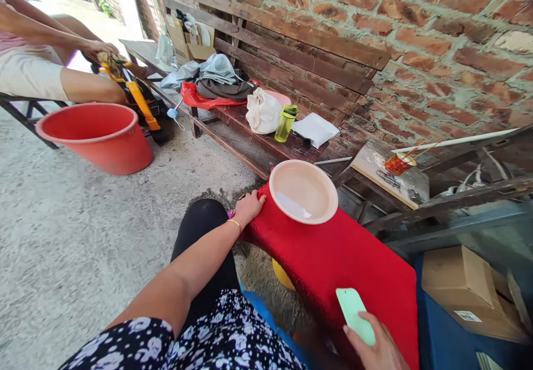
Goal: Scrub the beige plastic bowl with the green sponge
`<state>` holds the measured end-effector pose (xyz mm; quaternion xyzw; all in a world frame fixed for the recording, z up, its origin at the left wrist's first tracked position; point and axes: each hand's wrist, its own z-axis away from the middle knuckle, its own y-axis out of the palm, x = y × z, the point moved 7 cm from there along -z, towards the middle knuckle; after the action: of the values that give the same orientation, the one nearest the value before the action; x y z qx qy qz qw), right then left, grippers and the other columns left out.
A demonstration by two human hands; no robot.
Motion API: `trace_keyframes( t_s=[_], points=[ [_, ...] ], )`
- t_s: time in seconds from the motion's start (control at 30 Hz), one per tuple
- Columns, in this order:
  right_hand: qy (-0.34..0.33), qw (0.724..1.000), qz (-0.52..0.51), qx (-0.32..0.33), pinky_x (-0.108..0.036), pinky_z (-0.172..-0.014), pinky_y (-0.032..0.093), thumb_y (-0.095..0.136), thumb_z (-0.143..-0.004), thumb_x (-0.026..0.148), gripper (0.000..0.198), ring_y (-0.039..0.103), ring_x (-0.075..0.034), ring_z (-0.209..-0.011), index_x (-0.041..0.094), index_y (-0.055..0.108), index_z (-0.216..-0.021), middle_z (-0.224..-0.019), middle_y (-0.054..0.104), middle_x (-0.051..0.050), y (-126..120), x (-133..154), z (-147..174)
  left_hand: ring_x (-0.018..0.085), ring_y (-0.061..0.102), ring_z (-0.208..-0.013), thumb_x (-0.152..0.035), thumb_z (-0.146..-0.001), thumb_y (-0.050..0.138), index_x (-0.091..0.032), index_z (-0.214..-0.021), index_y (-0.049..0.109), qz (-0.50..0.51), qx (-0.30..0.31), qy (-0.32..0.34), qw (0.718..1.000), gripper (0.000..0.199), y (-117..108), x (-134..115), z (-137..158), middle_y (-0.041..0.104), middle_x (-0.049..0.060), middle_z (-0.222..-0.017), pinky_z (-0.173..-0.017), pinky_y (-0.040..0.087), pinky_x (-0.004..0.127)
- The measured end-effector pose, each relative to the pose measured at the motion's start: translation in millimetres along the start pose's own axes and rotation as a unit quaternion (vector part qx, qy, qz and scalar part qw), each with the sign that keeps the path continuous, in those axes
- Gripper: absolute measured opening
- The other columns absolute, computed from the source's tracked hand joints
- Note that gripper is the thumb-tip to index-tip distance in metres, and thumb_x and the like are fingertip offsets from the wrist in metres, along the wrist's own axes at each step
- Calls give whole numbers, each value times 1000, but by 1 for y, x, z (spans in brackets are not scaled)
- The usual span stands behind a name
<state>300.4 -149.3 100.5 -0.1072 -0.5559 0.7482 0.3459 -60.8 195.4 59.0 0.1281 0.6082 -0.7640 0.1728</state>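
A red cloth (333, 259) lies spread over a narrow bench or table before me. At its far left edge my left hand (249, 206) has its fingers curled over the cloth. Low on the right, my right hand (377, 342) grips a flat mint-green brush (355, 314) with a small hole at its end, just over the cloth. Only its smooth back shows; any bristles are hidden. On the far end of the cloth stands a round, pale pink basin (280, 195) with clear water in it.
A large red tub (137, 153) stands on the concrete at left, near a seated person (37, 75) handling a yellow-and-black thing. The wooden bench (233, 145) holds clothes, a white bag and a green bottle (286, 124). A cardboard box (458, 281) sits at right.
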Motion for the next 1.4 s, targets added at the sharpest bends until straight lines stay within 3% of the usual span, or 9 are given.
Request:
trace_keyframes(
  t_s=[0.13, 0.23, 0.5, 0.6, 0.8, 0.87, 1.03, 1.13, 1.4],
  points=[
    [-119, 991, -10, -65, -37, -77, 51, 38, -85, 62, 53, 65, -27, -105, 30, 57, -123, -120, 63, -6, 19, 98, 1, 35, 66, -110, -61, -99, 27, -20, -131, 52, -3, -5, 0, 1000, 58, 1, 1, -1, 66, 18, -121, -89, 50, 49],
    [-170, 984, -1, -55, -35, -80, 50, 37, -88, 54, 49, 65, -25, -102, 28, 57, -125, -115, 63, -7, 34, 124, -3, 36, 66, -111, -61, -99, 26, -20, -132, 52, -4, -2, 0, 1000, 59, 3, 1, -3, 65, 18, -121, -90, 50, 49],
    [75, 997, 27, 11, -44, -85, 50, 33, -82, 73, 69, 65, -31, -107, 29, 51, -131, -128, 62, -11, 2, -19, -1, 35, 65, -112, -61, -99, 26, -20, -131, 52, -11, -2, 6, 1000, 58, 3, 1, -4, 66, 18, -121, -91, 50, 47],
    [71, 996, 44, -15, -44, -78, 51, 29, -83, 76, 71, 67, -32, -100, 28, 52, -131, -124, 64, -11, 0, -3, 9, 35, 65, -113, -61, -99, 25, -20, -132, 52, -8, 0, 4, 1000, 59, 3, 1, -4, 66, 18, -122, -92, 50, 47],
    [-106, 992, 0, -71, -33, -76, 51, 42, -86, 55, 44, 66, -24, -103, 33, 57, -122, -119, 64, -4, 31, 86, 18, 35, 65, -112, -63, -98, 24, -21, -132, 52, 1, 10, -3, 1000, 61, 5, 2, -5, 64, 19, -126, -91, 50, 48],
    [-83, 995, -4, -49, -36, -78, 51, 43, -84, 54, 45, 66, -25, -103, 33, 57, -122, -120, 64, -4, 32, 69, 16, 35, 66, -111, -63, -97, 24, -21, -132, 52, 0, 10, -3, 1000, 61, 5, 3, -5, 64, 19, -125, -90, 49, 48],
    [56, 998, -31, -5, -47, -83, 51, 45, -77, 66, 54, 67, -32, -102, 32, 57, -117, -124, 65, -8, 8, -40, 16, 36, 66, -110, -65, -97, 23, -21, -132, 52, -3, 17, -4, 1000, 64, 6, 3, -6, 64, 19, -125, -91, 49, 49],
    [79, 996, -40, -30, -49, -84, 51, 43, -79, 72, 54, 67, -33, -101, 32, 60, -112, -120, 68, -9, -5, -58, 18, 35, 66, -111, -64, -97, 23, -22, -134, 51, -3, 18, -5, 1000, 63, 5, 3, -6, 64, 19, -126, -92, 49, 49],
    [-90, 994, 6, -64, -34, -76, 50, 46, -88, 48, 40, 67, -24, -98, 29, 59, -121, -116, 65, -5, 30, 74, 20, 37, 64, -115, -65, -96, 21, -22, -131, 52, -7, 24, -11, 1000, 64, 7, 5, -8, 65, 19, -127, -94, 48, 51]
  ],
)
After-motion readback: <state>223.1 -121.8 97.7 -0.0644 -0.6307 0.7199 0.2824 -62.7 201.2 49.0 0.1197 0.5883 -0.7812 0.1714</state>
